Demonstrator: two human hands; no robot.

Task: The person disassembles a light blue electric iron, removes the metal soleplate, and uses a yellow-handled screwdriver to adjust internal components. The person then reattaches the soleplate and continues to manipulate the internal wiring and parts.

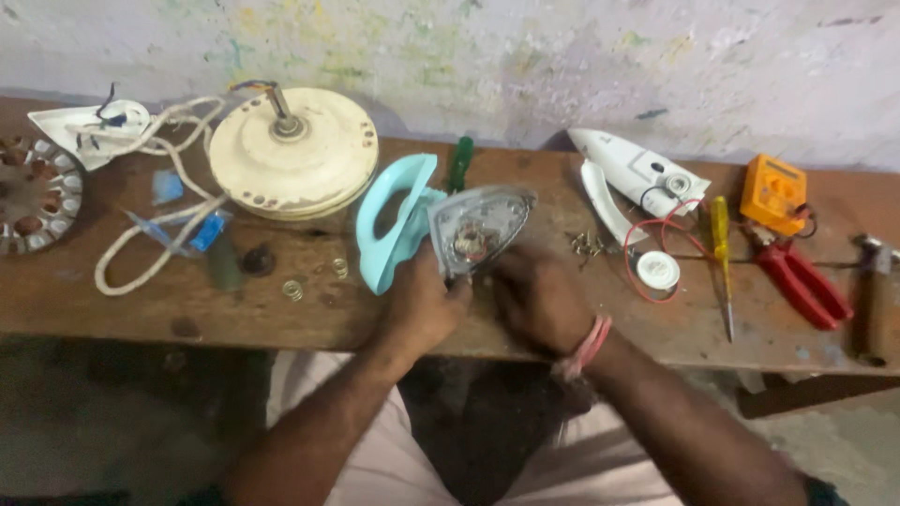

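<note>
**Both hands on an opened clothes iron at the bench edge**

Left hand [424, 302] gripped the lower edge of the iron's metal base [480, 228], fingers curled around it and holding it tilted up so its inner side faced the camera; the pale blue iron handle shell [392, 220] stood just beside it, touching its left side. Right hand [536, 298], a pink band at the wrist, lay against the base's lower right edge with fingers bent; whether it pinched a small part could not be told from the blur.

Far left on the wooden bench [141, 314] sat a round motor winding [33, 195] and a white cord [155, 234] looping toward a cream ceiling-fan motor housing [295, 155]. Two small springs [293, 290] lay loose near the front edge. A green-handled screwdriver [458, 161] lay behind the iron. Right of the hands was a scatter of small screws [588, 245], then a white iron cover [637, 169], a white dial with red wire [657, 270], a yellow screwdriver [721, 253], an orange meter [772, 192], red pliers [802, 281] and a hammer [875, 290].

Judging from this, the tilted base could slip from a one-handed hold and drop off the near edge, and a knock from either forearm could send the loose springs or screws rolling to the floor.
</note>
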